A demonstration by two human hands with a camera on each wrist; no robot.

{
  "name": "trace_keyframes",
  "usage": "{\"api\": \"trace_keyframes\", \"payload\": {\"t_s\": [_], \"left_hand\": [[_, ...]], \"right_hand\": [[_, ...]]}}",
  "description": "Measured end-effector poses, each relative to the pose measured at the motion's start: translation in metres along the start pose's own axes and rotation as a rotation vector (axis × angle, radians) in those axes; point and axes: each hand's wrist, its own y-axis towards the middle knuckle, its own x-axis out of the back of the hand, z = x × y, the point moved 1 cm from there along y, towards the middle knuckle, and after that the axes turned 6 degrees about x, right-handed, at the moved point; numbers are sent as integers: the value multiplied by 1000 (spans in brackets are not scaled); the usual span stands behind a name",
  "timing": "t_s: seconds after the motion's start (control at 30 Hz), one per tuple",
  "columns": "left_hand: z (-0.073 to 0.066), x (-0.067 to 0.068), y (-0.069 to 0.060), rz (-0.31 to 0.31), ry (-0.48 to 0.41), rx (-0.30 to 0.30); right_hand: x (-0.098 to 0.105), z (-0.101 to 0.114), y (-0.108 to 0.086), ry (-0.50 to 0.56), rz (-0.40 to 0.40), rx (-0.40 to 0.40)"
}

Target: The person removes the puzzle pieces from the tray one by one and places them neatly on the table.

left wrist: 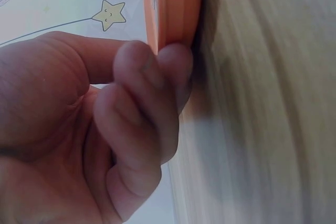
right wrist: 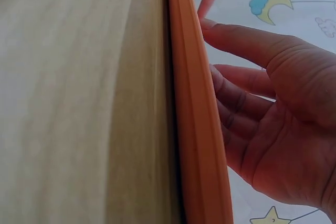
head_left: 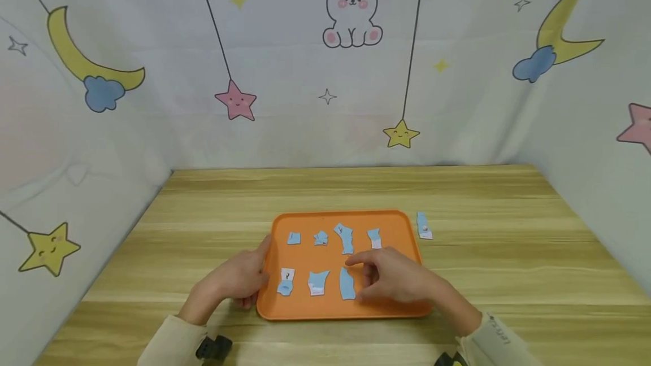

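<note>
An orange tray (head_left: 330, 316) lies on the wooden table, with torn light-blue and white paper pieces spread over it in two rows. My left hand (head_left: 241, 275) grips the tray's left edge; in the left wrist view its thumb and curled fingers (left wrist: 139, 72) meet at the rim. Over the tray's right half is my right hand (head_left: 399, 278), thumb and index finger spread apart beside a blue paper piece (head_left: 347, 284). The thumb tip is close to that piece's lower right side; whether it touches cannot be told. In the right wrist view the tray wall (right wrist: 197, 108) hides the paper.
One paper piece (head_left: 424, 226) lies on the table (head_left: 488, 202) outside the tray, by its upper right corner. On the tray are a long piece (head_left: 346, 239), a white-ended piece (head_left: 374, 238) and several others. A patterned curtain (head_left: 305, 61) borders the table's back and sides.
</note>
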Motion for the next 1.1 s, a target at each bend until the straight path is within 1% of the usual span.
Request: {"api": "trace_keyframes", "payload": {"t_s": [0.1,0.27,0.53,0.73,0.83,1.1], "left_hand": [[0,0,0,0,3,0],[1,0,1,4,-7,-3],[3,0,2,3,-12,-15],[2,-1,1,4,-13,-5],[1,-1,1,8,-20,0],[2,0,1,13,-18,-16]], "right_hand": [[-3,-1,1,-5,-7,8],[-6,-2,3,-51,-23,18],[-9,-3,5,-106,-7,31],[-12,-4,6,-153,1,29],[-12,-3,6,-162,5,22],[-11,-3,8,-152,26,20]]}}
